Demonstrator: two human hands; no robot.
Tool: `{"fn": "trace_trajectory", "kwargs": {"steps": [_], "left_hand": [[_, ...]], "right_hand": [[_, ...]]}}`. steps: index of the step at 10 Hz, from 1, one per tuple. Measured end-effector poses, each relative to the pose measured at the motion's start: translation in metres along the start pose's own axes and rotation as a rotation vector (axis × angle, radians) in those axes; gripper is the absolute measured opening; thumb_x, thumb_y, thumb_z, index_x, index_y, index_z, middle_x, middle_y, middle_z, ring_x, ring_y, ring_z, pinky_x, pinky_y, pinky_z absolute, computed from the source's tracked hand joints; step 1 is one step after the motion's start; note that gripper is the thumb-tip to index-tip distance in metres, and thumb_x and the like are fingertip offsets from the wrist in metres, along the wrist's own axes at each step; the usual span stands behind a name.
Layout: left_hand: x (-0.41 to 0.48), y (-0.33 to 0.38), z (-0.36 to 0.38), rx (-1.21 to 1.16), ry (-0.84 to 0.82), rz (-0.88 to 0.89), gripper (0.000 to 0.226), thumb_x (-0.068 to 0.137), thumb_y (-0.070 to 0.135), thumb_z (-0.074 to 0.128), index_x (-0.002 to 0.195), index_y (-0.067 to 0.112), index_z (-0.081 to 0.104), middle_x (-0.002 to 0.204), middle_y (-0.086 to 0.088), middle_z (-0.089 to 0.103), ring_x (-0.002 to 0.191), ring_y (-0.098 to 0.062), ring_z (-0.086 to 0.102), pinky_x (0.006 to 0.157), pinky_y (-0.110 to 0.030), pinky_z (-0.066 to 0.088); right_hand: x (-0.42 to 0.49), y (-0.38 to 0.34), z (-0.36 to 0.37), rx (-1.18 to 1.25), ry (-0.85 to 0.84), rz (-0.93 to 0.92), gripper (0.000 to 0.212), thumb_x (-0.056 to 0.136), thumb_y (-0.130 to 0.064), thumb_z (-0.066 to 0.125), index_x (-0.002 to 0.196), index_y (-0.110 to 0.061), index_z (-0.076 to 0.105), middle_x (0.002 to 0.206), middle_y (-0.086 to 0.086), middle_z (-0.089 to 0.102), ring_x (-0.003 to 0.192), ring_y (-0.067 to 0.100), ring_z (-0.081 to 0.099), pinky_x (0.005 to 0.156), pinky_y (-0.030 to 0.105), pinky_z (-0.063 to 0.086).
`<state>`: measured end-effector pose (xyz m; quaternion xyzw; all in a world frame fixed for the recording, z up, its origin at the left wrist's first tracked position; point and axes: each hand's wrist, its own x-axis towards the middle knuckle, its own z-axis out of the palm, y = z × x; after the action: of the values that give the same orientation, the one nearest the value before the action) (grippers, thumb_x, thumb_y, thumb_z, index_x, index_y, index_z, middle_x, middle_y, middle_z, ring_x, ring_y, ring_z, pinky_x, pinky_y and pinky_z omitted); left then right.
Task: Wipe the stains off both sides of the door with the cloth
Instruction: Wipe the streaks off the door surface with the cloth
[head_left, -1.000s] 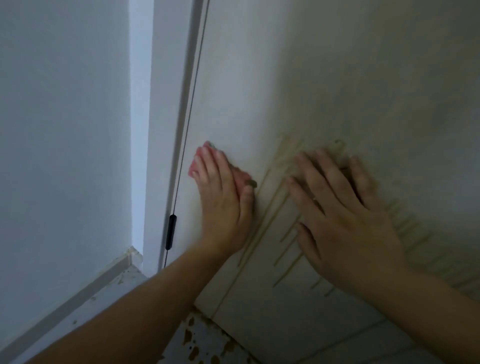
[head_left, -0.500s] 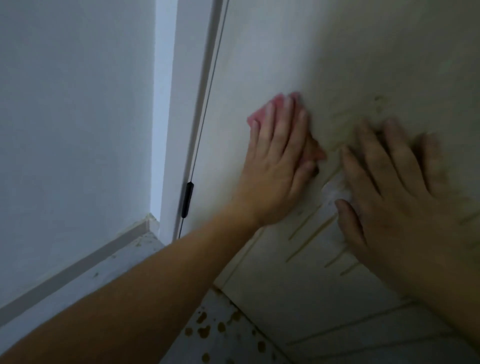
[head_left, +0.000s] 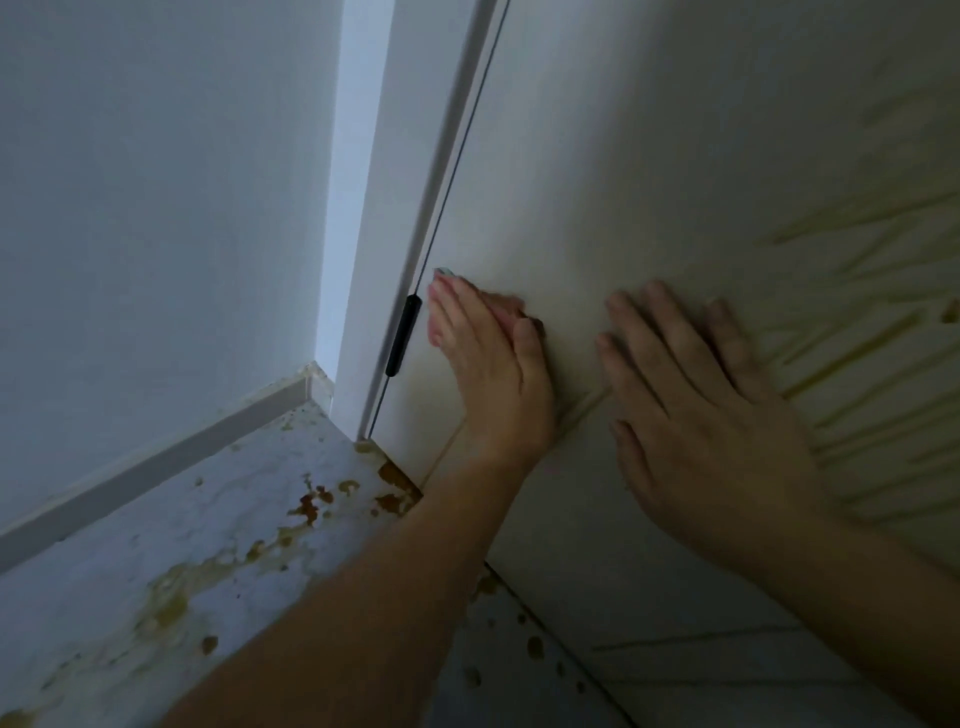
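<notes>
White wall (head_left: 156, 208) is seen left of the pale door (head_left: 649, 156), whose right part is streaked with yellowish stains (head_left: 852, 353). Below the door, the floor (head_left: 156, 545) is spattered with brown and yellowish marks (head_left: 306, 506). The right hand (head_left: 711, 415) is laid flat on the door, fingers straight, just left of the streaks. The left hand (head_left: 493, 374) is pressed, fingers straight, on a pink cloth (head_left: 501, 306) against the door near its left edge. A black hinge (head_left: 402, 335) is set at that edge.
</notes>
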<state>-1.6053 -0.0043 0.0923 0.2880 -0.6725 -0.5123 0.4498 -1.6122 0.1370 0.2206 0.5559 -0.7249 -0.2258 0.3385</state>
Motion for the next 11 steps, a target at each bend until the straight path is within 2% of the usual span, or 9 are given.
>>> {"fn": "trace_trajectory", "kwargs": {"steps": [2,3,4,5,7,8,9,10,11], "left_hand": [[-0.084,0.014,0.026,-0.051,-0.191,-0.177,0.08,0.103,0.062,0.011,0.153,0.018,-0.033,0.162,0.004,-0.043,0.149,-0.012,-0.038,0.119,-0.027,-0.028],[-0.037,0.0,0.015,-0.153,-0.071,-0.404,0.076,0.106,0.052,0.02,0.154,0.021,-0.029,0.165,0.004,-0.036,0.15,-0.005,-0.032,0.119,-0.024,-0.026],[-0.036,0.0,0.01,-0.211,-0.072,-0.486,0.074,0.108,0.05,0.02,0.156,0.019,-0.028,0.165,0.006,-0.034,0.151,-0.005,-0.03,0.117,-0.023,-0.024],[-0.052,0.004,0.013,-0.219,-0.109,-0.495,0.077,0.106,0.051,0.02,0.157,0.016,-0.027,0.165,0.003,-0.034,0.151,-0.008,-0.03,0.117,-0.023,-0.023],[0.015,-0.081,-0.019,-0.194,0.008,-0.942,0.065,0.111,0.045,0.017,0.164,0.008,0.01,0.172,-0.013,0.005,0.159,-0.029,0.007,0.129,-0.046,0.007],[0.005,-0.083,-0.009,-0.218,0.038,-0.967,0.063,0.113,0.038,0.019,0.163,0.003,0.002,0.173,-0.008,0.002,0.159,-0.021,0.003,0.127,-0.035,-0.001],[-0.053,-0.047,0.006,-0.228,-0.074,-0.997,0.064,0.113,0.038,0.02,0.163,0.004,-0.001,0.173,-0.011,-0.001,0.159,-0.023,0.001,0.127,-0.038,0.001],[-0.074,-0.069,0.013,-0.168,-0.153,-0.975,0.062,0.112,0.04,0.01,0.163,0.007,-0.003,0.173,-0.011,-0.005,0.159,-0.026,-0.003,0.128,-0.04,0.0],[-0.03,-0.139,-0.003,-0.037,-0.169,-1.006,0.064,0.109,0.042,0.003,0.163,0.009,0.015,0.17,-0.018,0.012,0.157,-0.036,0.01,0.127,-0.05,0.008]], "right_hand": [[-0.008,0.0,0.006,0.007,0.039,-0.002,0.06,0.099,-0.023,0.044,0.152,0.004,0.04,0.167,0.021,0.025,0.156,0.039,0.02,0.127,0.057,0.012],[-0.007,-0.002,0.006,0.001,0.048,0.004,0.06,0.098,-0.023,0.044,0.152,0.004,0.041,0.167,0.021,0.025,0.156,0.039,0.02,0.127,0.056,0.009],[-0.007,-0.006,0.008,-0.012,0.035,-0.01,0.062,0.097,-0.023,0.043,0.153,0.005,0.038,0.167,0.022,0.023,0.156,0.04,0.019,0.127,0.058,0.006],[-0.007,-0.012,0.016,-0.048,0.007,-0.086,0.066,0.095,-0.02,0.046,0.154,0.007,0.035,0.167,0.024,0.022,0.156,0.04,0.019,0.127,0.057,0.005],[0.003,-0.026,0.031,-0.067,-0.047,-0.168,0.066,0.097,-0.023,0.039,0.156,0.007,0.03,0.168,0.025,0.017,0.157,0.041,0.013,0.127,0.057,0.001],[0.007,-0.037,0.041,-0.045,-0.076,-0.223,0.061,0.098,-0.025,0.042,0.152,0.004,0.041,0.167,0.026,0.017,0.157,0.042,0.013,0.127,0.058,0.002],[0.006,-0.048,0.051,-0.05,-0.089,-0.229,0.06,0.098,-0.026,0.044,0.151,0.002,0.043,0.167,0.027,0.015,0.156,0.044,0.012,0.126,0.06,0.0],[0.004,-0.05,0.058,-0.065,-0.077,-0.221,0.062,0.1,-0.029,0.036,0.154,0.001,0.037,0.169,0.025,0.009,0.157,0.044,0.008,0.125,0.061,-0.004],[0.003,-0.047,0.063,-0.053,-0.061,-0.221,0.061,0.101,-0.029,0.036,0.154,0.001,0.037,0.169,0.025,0.011,0.157,0.044,0.009,0.125,0.062,-0.006]]}}
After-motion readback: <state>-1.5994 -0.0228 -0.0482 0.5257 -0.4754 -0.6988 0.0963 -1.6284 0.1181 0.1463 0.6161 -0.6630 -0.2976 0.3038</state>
